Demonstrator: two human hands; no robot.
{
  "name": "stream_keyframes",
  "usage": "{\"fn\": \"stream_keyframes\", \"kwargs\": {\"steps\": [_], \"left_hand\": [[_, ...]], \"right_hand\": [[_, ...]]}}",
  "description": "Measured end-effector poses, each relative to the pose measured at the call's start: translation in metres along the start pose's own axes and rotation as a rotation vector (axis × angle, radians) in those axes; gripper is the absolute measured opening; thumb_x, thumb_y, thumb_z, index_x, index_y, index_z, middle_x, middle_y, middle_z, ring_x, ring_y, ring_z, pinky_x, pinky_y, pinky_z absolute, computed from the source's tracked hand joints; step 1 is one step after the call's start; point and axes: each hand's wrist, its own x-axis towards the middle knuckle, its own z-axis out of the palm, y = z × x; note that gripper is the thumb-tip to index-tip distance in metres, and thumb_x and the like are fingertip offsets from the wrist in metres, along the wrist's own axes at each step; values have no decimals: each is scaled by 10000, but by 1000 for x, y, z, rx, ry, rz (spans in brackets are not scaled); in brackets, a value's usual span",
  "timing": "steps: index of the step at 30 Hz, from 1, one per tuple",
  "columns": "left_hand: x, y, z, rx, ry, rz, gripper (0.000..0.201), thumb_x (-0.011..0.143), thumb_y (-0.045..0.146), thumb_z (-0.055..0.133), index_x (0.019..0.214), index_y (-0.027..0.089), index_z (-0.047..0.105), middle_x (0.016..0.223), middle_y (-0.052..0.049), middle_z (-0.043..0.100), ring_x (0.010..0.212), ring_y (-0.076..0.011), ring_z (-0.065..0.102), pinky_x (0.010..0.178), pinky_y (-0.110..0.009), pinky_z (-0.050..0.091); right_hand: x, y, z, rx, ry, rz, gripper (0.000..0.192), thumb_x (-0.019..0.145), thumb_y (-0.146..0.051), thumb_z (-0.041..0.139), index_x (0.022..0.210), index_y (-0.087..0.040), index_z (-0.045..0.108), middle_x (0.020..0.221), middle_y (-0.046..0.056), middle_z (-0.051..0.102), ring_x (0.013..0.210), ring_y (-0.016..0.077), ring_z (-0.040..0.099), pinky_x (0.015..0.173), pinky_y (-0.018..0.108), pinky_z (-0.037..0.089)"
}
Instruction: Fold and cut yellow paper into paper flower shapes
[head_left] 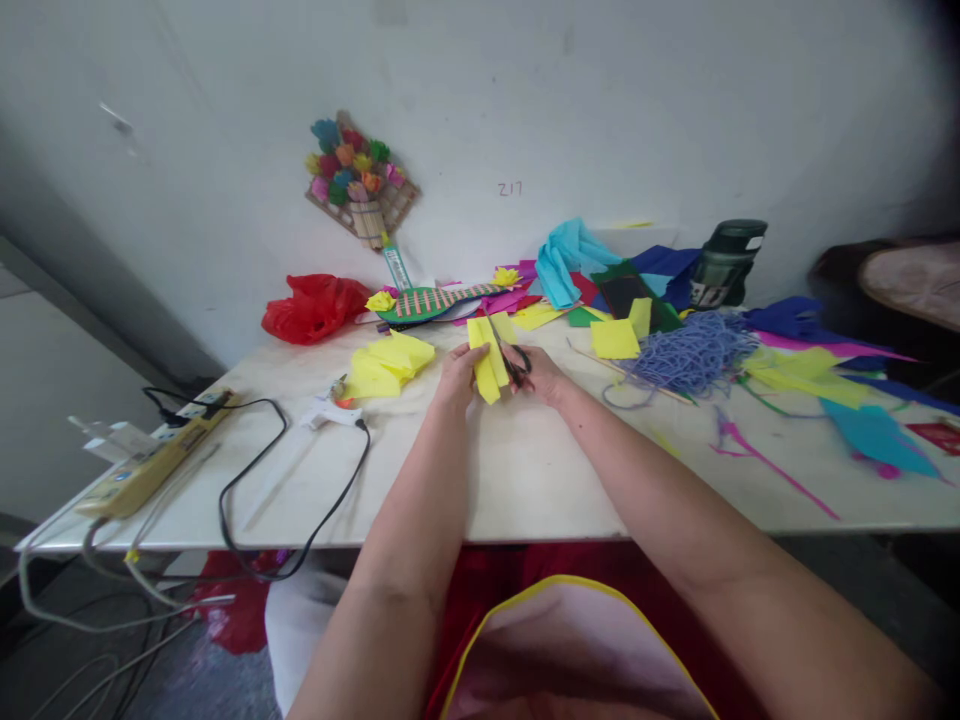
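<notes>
Scissors with dark handles (513,365) are gripped in the right hand (541,376), blades up against a folded strip of yellow paper (486,365) that the left hand (454,378) pinches from the side, mid-table above the white tabletop (525,470). Pile of yellow paper (386,365) sits just left.

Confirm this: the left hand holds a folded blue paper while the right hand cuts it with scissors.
Wrong colour. The head view shows the left hand holding a folded yellow paper, not blue, while the right hand cuts it with scissors.
</notes>
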Motion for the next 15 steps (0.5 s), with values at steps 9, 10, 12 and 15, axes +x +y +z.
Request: {"fn": "stream_keyframes", "kwargs": {"steps": [9, 10, 12, 15], "left_hand": [[-1, 1, 1, -6, -13, 8, 284, 571, 243, 673, 795, 95, 582, 712, -89, 653, 639, -192, 611, 670, -334, 473], [-1, 1, 1, -8, -15, 8, 283, 573, 243, 672, 797, 94, 582, 715, -89, 653, 641, -193, 612, 670, -335, 473], [-1, 1, 0, -14, -18, 7, 283, 579, 244, 670, 803, 95, 584, 721, -89, 654, 646, -196, 614, 671, -340, 474], [-1, 0, -1, -19, -19, 2, 292, 580, 243, 670, 818, 96, 586, 729, -91, 654, 664, -201, 617, 678, -340, 474]], "right_hand": [[-1, -4, 3, 25, 28, 14, 404, 657, -528, 573, 597, -137, 489, 441, -16, 488, 307, 59, 430, 248, 164, 194], [0, -3, 2, 28, 28, 17, 402, 654, -526, 577, 598, -139, 486, 446, -19, 486, 307, 58, 429, 248, 163, 198], [1, -1, 2, 36, 27, 16, 394, 651, -521, 585, 607, -141, 487, 456, -21, 487, 313, 55, 428, 250, 162, 208], [2, 0, 1, 58, 22, 5, 383, 649, -508, 594, 613, -141, 492, 460, -26, 479, 326, 49, 424, 267, 160, 246]]}}
